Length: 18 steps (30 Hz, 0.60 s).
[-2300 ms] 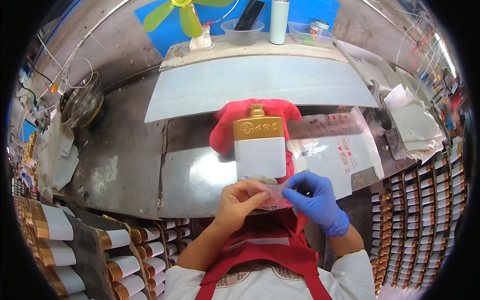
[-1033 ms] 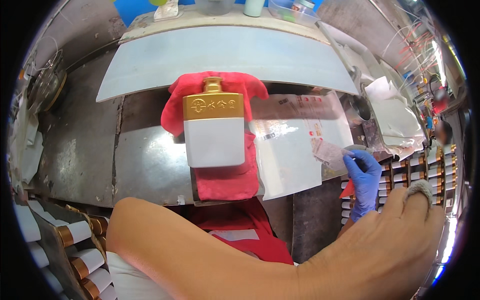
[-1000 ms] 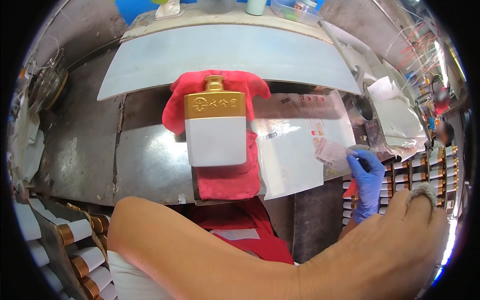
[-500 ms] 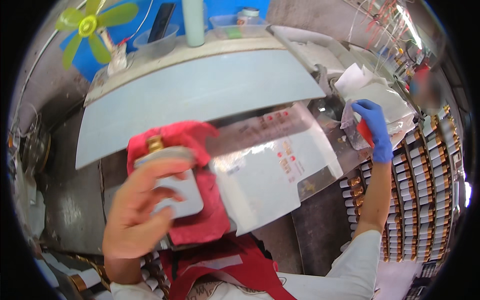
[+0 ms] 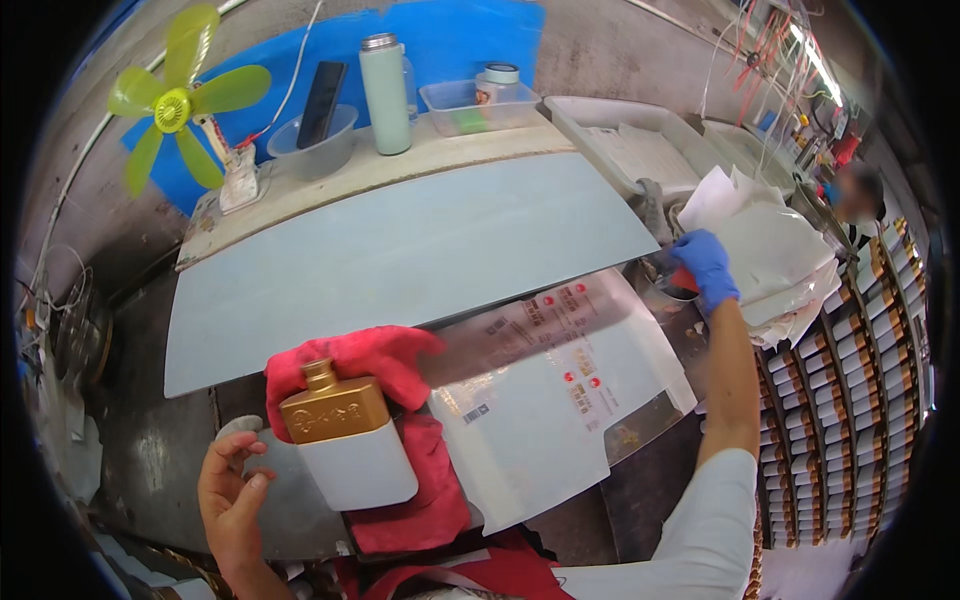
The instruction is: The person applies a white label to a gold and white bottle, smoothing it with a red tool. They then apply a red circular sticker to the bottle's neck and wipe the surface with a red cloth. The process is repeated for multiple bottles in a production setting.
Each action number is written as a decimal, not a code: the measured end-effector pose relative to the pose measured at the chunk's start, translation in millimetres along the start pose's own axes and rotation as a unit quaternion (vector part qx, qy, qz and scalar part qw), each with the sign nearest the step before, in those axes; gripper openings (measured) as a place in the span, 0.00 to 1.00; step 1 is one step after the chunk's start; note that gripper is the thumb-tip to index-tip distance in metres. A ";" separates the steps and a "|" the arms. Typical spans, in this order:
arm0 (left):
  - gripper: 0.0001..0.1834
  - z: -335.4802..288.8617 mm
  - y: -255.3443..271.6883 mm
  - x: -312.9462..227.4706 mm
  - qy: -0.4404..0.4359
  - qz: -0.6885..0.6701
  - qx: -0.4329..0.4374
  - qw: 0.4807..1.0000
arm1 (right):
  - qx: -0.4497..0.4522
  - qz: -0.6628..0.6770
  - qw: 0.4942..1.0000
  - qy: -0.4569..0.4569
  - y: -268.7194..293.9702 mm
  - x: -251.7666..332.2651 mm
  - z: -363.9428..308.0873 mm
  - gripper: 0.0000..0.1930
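Note:
A flat flask-shaped bottle [image 5: 358, 468], white below with a gold embossed shoulder and neck, lies tilted on a crumpled red cloth [image 5: 440, 485]. My bare left hand [image 5: 232, 500] is left of the bottle, apart from it, fingers curled. A small grey oval pad [image 5: 240, 428] shows at its fingertips. My right hand [image 5: 708, 268], in a blue glove, is closed around a small red piece [image 5: 684, 279], perhaps cloth or sponge. It is at the rim of a metal cup [image 5: 662, 292]; the cup's inside is mostly hidden.
Printed clear film [image 5: 540, 370] lies right of the bottle, beneath a pale blue board [image 5: 410, 250]. Behind stand a green fan [image 5: 172, 110], a flask [image 5: 386, 100] and plastic tubs [image 5: 312, 150]. White sheets [image 5: 770, 240] pile at right, above racks of white-and-gold bottles [image 5: 840, 400]. Another person [image 5: 858, 195] is far right.
My left hand has drawn back leftward off the bottle with the grey pad, uncovering the bottle. My right hand has moved left to the metal cup. The whole view has tilted up.

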<state>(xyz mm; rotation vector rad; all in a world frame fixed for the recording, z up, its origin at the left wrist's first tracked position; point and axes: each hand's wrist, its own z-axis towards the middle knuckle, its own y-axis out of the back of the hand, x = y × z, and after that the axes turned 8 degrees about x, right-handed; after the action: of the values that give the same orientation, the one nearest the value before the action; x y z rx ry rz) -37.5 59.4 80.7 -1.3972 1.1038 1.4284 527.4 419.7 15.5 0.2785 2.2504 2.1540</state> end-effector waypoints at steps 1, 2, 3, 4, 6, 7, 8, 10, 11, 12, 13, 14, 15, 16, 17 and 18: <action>0.22 0.7 -1.5 -3.2 -0.012 -0.008 -0.007 1.000 | -0.010 0.047 0.999 0.004 21.2 3.3 -17.0 0.15; 0.22 -0.6 -0.7 -5.5 -0.019 -0.006 -0.006 1.000 | -0.050 0.038 0.998 0.024 35.0 7.6 -32.7 0.15; 0.21 -1.9 1.1 -5.1 -0.026 -0.006 -0.006 1.000 | -0.089 0.028 0.995 0.044 46.0 11.0 -50.8 0.14; 0.21 -3.4 4.3 -2.9 -0.029 -0.006 -0.006 1.000 | -0.125 0.016 0.990 0.064 51.9 15.3 -67.8 0.13; 0.20 -2.8 10.7 5.8 -0.048 -0.032 0.008 0.998 | -0.162 -0.090 0.982 0.039 50.9 22.5 -90.4 0.11; 0.20 0.4 10.4 14.0 -0.071 -0.029 0.007 0.997 | -0.178 -0.141 0.973 0.028 47.1 30.5 -103.3 0.10; 0.22 1.1 12.8 22.2 -0.073 -0.003 -0.003 0.997 | -0.163 -0.139 0.976 0.049 42.1 51.3 -125.7 0.09; 0.23 2.4 13.7 36.0 -0.094 -0.025 -0.014 0.995 | -0.148 -0.126 0.975 0.110 20.2 87.8 -169.0 0.07; 0.19 1.2 18.9 43.2 -0.129 -0.023 0.003 0.991 | -0.122 -0.143 0.973 0.132 13.8 107.3 -193.0 0.07; 0.20 -1.2 21.0 49.0 -0.119 -0.028 -0.002 0.993 | -0.098 -0.102 0.978 0.156 5.7 130.2 -217.9 0.06; 0.20 -4.1 23.9 55.3 -0.107 -0.029 -0.006 0.994 | -0.054 -0.041 0.978 0.197 6.1 154.9 -242.1 0.07; 0.20 -6.8 26.8 61.1 -0.097 -0.031 -0.009 0.995 | -0.010 0.038 0.971 0.234 12.0 181.1 -266.3 0.08; 0.20 -11.6 30.8 65.8 -0.089 -0.034 -0.013 0.995 | 0.073 0.132 0.961 0.233 18.3 207.4 -283.6 0.08; 0.21 -15.8 34.7 71.3 -0.082 -0.040 -0.015 0.996 | 0.129 0.218 0.938 0.238 24.3 229.2 -298.7 0.09; 0.22 -17.4 36.0 77.6 -0.076 -0.050 -0.011 0.996 | 0.214 0.350 0.887 0.215 26.5 244.0 -310.0 0.11; 0.23 -18.1 35.5 84.2 -0.078 -0.065 0.001 0.995 | 0.251 0.415 0.848 0.214 31.9 259.7 -320.5 0.11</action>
<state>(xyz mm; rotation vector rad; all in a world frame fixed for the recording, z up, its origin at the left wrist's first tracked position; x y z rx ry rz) -69.7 31.2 -2.0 -1.3079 0.8991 1.4153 233.1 139.4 92.8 1.0518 3.4355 1.9527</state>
